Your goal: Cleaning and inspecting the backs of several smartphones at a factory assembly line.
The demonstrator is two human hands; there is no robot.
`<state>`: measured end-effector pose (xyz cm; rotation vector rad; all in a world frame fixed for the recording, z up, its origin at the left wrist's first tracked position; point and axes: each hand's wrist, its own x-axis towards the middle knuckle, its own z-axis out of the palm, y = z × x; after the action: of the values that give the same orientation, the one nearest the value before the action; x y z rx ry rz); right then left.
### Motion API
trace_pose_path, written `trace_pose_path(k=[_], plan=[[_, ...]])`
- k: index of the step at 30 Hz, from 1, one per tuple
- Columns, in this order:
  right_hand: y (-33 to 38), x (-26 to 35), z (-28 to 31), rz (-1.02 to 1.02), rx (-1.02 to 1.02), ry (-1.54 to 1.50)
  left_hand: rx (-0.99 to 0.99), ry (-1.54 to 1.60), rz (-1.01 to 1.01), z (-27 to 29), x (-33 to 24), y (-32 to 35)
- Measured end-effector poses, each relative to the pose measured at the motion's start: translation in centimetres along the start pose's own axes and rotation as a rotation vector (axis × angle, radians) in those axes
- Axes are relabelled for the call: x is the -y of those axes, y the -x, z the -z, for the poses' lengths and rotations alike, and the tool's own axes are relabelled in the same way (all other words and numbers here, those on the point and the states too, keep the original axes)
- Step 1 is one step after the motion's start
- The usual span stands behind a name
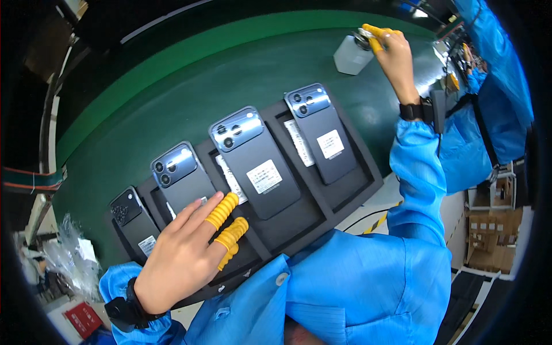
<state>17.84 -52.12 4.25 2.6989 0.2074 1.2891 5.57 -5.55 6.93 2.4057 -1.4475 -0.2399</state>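
Note:
My left hand (187, 244), yellow finger cots on some fingers, lies with fingers stretched over the second phone from the left (187, 178) and hides its lower part. Farther off, my right hand (394, 54) reaches a whitish translucent bottle (352, 56) with a metal-looking top. Its cot-covered fingers are closed at that top, around something small and whitish that I cannot make out. In a black compartment tray (322, 221) rest several phones, backs up: a dark one (131, 213) with a speckled camera area at the left, another phone (256, 164), and the rightmost phone (322, 132).
White printed strips (300, 142) lie in the tray beside the phones. The tray stands on a green table mat (230, 69). Clear plastic bags (72, 253) are heaped at the left. At the right, another person in blue workwear (500, 121) is close by.

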Motion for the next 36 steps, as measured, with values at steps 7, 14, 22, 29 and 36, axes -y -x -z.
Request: trace_pose_path(k=[7,14,22,29,36], plan=[[0.8,1.6,2.0,-0.059,-0.061,-0.148,-0.123,-0.036,0.09,0.8,1.2,-1.3],[1.0,7.2,6.0,0.049,0.009,-0.585,-0.185,-0.118,0.133,0.7,2.5,-4.6],[3.4,17.8,7.5,0.382,0.539,-1.376,-0.357,-0.235,0.205,-2.0,7.3,-11.0],[5.2,20.9,6.8,0.445,0.675,-1.356,-0.131,-0.087,0.285,-2.6,7.8,-13.8],[5.1,20.7,6.6,0.399,0.685,-1.382,-0.057,-0.153,0.333,-2.3,7.1,-14.2]])
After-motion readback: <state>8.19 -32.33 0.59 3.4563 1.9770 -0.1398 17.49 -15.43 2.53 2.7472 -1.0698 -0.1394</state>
